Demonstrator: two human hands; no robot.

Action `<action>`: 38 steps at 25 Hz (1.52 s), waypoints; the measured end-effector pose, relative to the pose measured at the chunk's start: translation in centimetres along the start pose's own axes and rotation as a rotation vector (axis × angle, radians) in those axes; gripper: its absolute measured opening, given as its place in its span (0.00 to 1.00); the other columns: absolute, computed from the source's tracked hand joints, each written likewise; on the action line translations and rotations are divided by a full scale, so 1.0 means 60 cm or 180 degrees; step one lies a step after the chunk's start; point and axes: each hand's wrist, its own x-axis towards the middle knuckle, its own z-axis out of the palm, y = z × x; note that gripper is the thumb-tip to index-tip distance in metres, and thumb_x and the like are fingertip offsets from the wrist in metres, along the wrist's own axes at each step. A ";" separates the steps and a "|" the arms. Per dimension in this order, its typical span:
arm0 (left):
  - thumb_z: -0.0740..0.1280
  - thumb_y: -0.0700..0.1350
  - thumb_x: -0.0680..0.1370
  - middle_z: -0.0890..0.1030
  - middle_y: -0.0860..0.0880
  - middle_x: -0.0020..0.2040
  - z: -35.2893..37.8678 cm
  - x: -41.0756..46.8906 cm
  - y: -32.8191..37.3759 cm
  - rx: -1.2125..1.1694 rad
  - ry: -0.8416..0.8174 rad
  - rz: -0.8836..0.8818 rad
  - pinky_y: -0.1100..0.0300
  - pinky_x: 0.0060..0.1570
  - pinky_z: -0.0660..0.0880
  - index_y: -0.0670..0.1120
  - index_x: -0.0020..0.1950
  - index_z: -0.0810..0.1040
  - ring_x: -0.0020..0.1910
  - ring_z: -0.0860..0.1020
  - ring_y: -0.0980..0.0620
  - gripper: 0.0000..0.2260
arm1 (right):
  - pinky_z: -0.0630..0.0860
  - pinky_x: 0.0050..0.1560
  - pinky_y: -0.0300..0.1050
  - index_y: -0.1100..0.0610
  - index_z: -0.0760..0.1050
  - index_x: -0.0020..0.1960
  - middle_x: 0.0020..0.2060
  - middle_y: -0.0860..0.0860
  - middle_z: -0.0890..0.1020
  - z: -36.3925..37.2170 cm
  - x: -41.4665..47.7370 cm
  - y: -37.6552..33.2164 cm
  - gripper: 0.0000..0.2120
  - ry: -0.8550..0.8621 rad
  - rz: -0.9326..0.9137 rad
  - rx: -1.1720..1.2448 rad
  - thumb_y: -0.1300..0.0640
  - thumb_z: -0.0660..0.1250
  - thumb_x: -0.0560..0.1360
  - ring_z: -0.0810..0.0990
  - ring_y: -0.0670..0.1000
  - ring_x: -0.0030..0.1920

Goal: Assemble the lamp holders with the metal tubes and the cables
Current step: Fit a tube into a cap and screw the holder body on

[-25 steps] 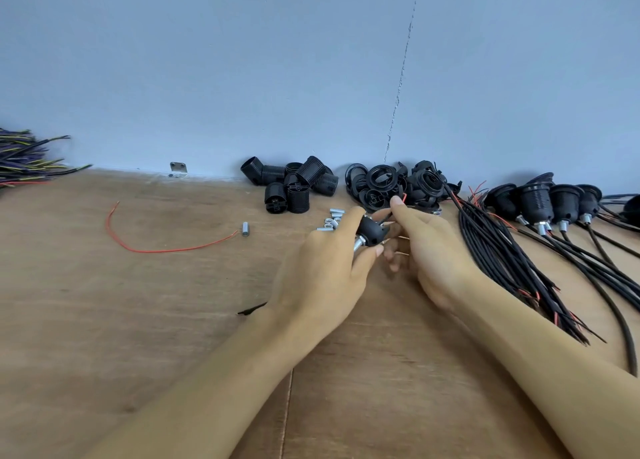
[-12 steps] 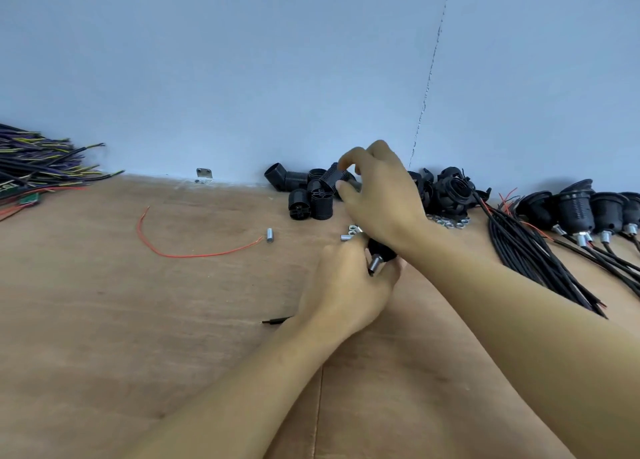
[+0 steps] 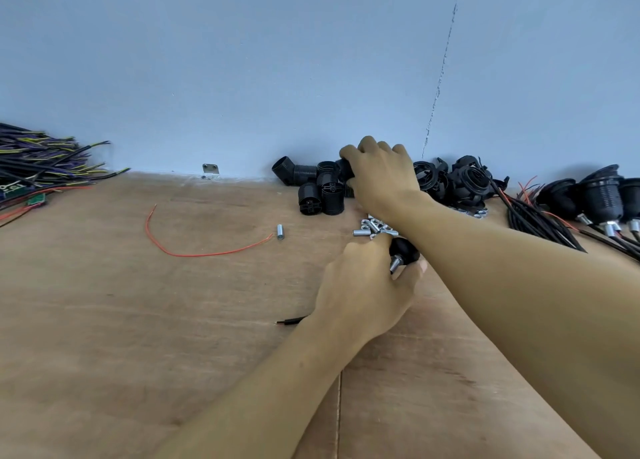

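Left hand [image 3: 363,285]: fingers curled round a black lamp holder base [image 3: 405,249], held just above the wooden table [image 3: 138,320] near the centre.
Holder base: a threaded metal tube [image 3: 394,263] sticks out of it towards the near side; a black cable end [image 3: 291,321] shows left of the wrist.
Right hand [image 3: 381,174]: reaches to the far wall, fingers curled over one black shell [image 3: 346,169].
Shell pile [image 3: 318,190]: far centre, against the wall, touching the right hand.
Loose tubes [image 3: 372,228]: small heap between the two hands.
Single tube [image 3: 280,232]: left of the heap, at the end of a red wire [image 3: 194,252].
Cable bundle [image 3: 540,223]: right side.
Assembled holders [image 3: 602,195]: far right.
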 end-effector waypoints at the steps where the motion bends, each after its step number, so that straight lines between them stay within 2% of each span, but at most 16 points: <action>1: 0.66 0.60 0.77 0.73 0.55 0.32 0.001 0.000 -0.001 -0.0025 0.0002 -0.0007 0.62 0.31 0.62 0.59 0.41 0.70 0.34 0.72 0.54 0.09 | 0.67 0.57 0.51 0.52 0.69 0.69 0.61 0.55 0.74 -0.003 -0.002 0.002 0.19 0.0105 0.0077 0.0144 0.59 0.65 0.78 0.75 0.59 0.58; 5: 0.66 0.63 0.76 0.73 0.54 0.32 0.007 0.004 -0.010 -0.0037 0.0074 0.0023 0.58 0.30 0.64 0.55 0.48 0.77 0.35 0.75 0.52 0.12 | 0.69 0.53 0.51 0.53 0.70 0.68 0.61 0.55 0.75 -0.035 -0.023 0.009 0.19 0.0364 0.0529 0.1299 0.51 0.66 0.79 0.76 0.59 0.56; 7: 0.65 0.64 0.74 0.73 0.54 0.31 0.007 0.005 -0.013 -0.0128 0.0171 0.0022 0.59 0.29 0.63 0.55 0.45 0.77 0.33 0.75 0.55 0.13 | 0.72 0.52 0.49 0.53 0.72 0.66 0.60 0.50 0.77 -0.056 -0.040 0.019 0.19 0.0549 0.0850 0.1953 0.48 0.67 0.78 0.77 0.54 0.56; 10: 0.66 0.63 0.71 0.74 0.59 0.27 0.008 0.011 -0.013 -0.0558 0.0352 -0.0078 0.64 0.25 0.58 0.55 0.37 0.73 0.28 0.72 0.58 0.12 | 0.76 0.46 0.38 0.49 0.73 0.61 0.47 0.37 0.82 -0.092 -0.082 0.042 0.15 0.0788 0.1288 0.3208 0.47 0.68 0.76 0.80 0.39 0.47; 12: 0.67 0.63 0.71 0.73 0.61 0.25 0.009 0.015 -0.014 -0.0834 0.0429 -0.0240 0.63 0.25 0.58 0.55 0.38 0.74 0.25 0.70 0.58 0.12 | 0.75 0.38 0.32 0.47 0.73 0.58 0.38 0.38 0.83 -0.107 -0.120 0.056 0.12 0.0859 0.1504 0.3707 0.46 0.68 0.76 0.81 0.35 0.39; 13: 0.67 0.63 0.71 0.73 0.61 0.24 0.009 0.017 -0.013 -0.0935 0.0481 -0.0300 0.63 0.26 0.59 0.56 0.39 0.75 0.25 0.70 0.59 0.12 | 0.75 0.38 0.34 0.47 0.74 0.57 0.38 0.41 0.84 -0.109 -0.141 0.061 0.12 0.0805 0.1597 0.3846 0.46 0.68 0.76 0.82 0.37 0.37; 17: 0.72 0.57 0.75 0.77 0.65 0.29 0.003 0.017 -0.010 -0.1197 0.0771 -0.0466 0.69 0.30 0.65 0.55 0.41 0.78 0.29 0.75 0.63 0.09 | 0.79 0.55 0.50 0.48 0.73 0.59 0.45 0.45 0.84 -0.091 -0.222 0.067 0.16 0.0164 0.1731 0.3672 0.46 0.71 0.74 0.84 0.45 0.47; 19: 0.72 0.55 0.76 0.78 0.67 0.31 -0.002 0.015 -0.008 -0.1270 0.0811 -0.0528 0.71 0.32 0.66 0.55 0.42 0.79 0.32 0.76 0.64 0.07 | 0.79 0.52 0.43 0.48 0.74 0.58 0.44 0.44 0.82 -0.085 -0.251 0.065 0.16 -0.0096 0.1589 0.3411 0.48 0.74 0.73 0.82 0.41 0.44; 21: 0.72 0.55 0.77 0.79 0.63 0.31 -0.005 0.011 -0.006 -0.1369 0.0715 -0.0550 0.69 0.32 0.66 0.55 0.45 0.80 0.33 0.77 0.62 0.05 | 0.75 0.44 0.29 0.47 0.75 0.56 0.43 0.42 0.81 -0.082 -0.266 0.064 0.15 -0.0266 0.1336 0.3068 0.49 0.76 0.73 0.80 0.37 0.43; 22: 0.71 0.55 0.77 0.80 0.61 0.31 -0.006 0.007 -0.004 -0.1406 0.0653 -0.0531 0.69 0.33 0.66 0.55 0.47 0.81 0.33 0.78 0.60 0.05 | 0.74 0.44 0.27 0.48 0.76 0.55 0.42 0.42 0.81 -0.080 -0.268 0.063 0.15 -0.0315 0.1231 0.3005 0.50 0.77 0.72 0.80 0.36 0.43; 26: 0.71 0.54 0.78 0.80 0.54 0.32 -0.016 -0.001 0.003 -0.1603 0.0600 -0.0435 0.65 0.35 0.69 0.55 0.49 0.82 0.31 0.76 0.58 0.04 | 0.78 0.53 0.39 0.47 0.76 0.58 0.45 0.43 0.82 -0.068 -0.271 0.062 0.18 -0.0430 0.1014 0.2953 0.49 0.77 0.72 0.81 0.40 0.46; 28: 0.69 0.56 0.79 0.81 0.49 0.31 -0.021 -0.002 0.008 -0.1805 0.0682 -0.0512 0.65 0.33 0.69 0.52 0.48 0.82 0.28 0.74 0.60 0.08 | 0.77 0.53 0.38 0.47 0.76 0.58 0.46 0.43 0.82 -0.064 -0.271 0.063 0.18 -0.0399 0.0979 0.2994 0.49 0.77 0.71 0.81 0.40 0.47; 30: 0.66 0.55 0.81 0.81 0.49 0.31 -0.026 -0.003 0.013 -0.2010 0.0730 -0.0623 0.62 0.30 0.68 0.50 0.46 0.82 0.24 0.71 0.61 0.11 | 0.76 0.51 0.35 0.49 0.77 0.59 0.47 0.43 0.82 -0.063 -0.274 0.066 0.17 -0.0258 0.0981 0.3060 0.49 0.76 0.73 0.81 0.40 0.48; 32: 0.67 0.54 0.81 0.83 0.51 0.32 -0.030 -0.006 0.016 -0.2127 0.0797 -0.0586 0.65 0.29 0.67 0.50 0.46 0.82 0.24 0.72 0.63 0.10 | 0.74 0.49 0.30 0.51 0.77 0.61 0.46 0.41 0.82 -0.070 -0.275 0.066 0.13 -0.0003 0.0964 0.3073 0.49 0.71 0.77 0.80 0.38 0.48; 35: 0.72 0.55 0.78 0.85 0.53 0.37 -0.036 -0.013 0.023 -0.2236 0.0854 -0.0359 0.73 0.35 0.70 0.54 0.49 0.81 0.35 0.80 0.63 0.06 | 0.73 0.51 0.30 0.52 0.75 0.66 0.50 0.41 0.81 -0.082 -0.275 0.066 0.14 0.0382 0.0882 0.2999 0.51 0.64 0.82 0.78 0.39 0.51; 38: 0.74 0.54 0.77 0.86 0.56 0.42 -0.033 -0.022 0.031 -0.2219 0.0614 -0.0209 0.72 0.42 0.73 0.57 0.52 0.79 0.44 0.83 0.62 0.07 | 0.74 0.54 0.36 0.49 0.71 0.71 0.53 0.43 0.80 -0.083 -0.273 0.071 0.19 0.0679 0.0886 0.2988 0.56 0.67 0.80 0.78 0.41 0.52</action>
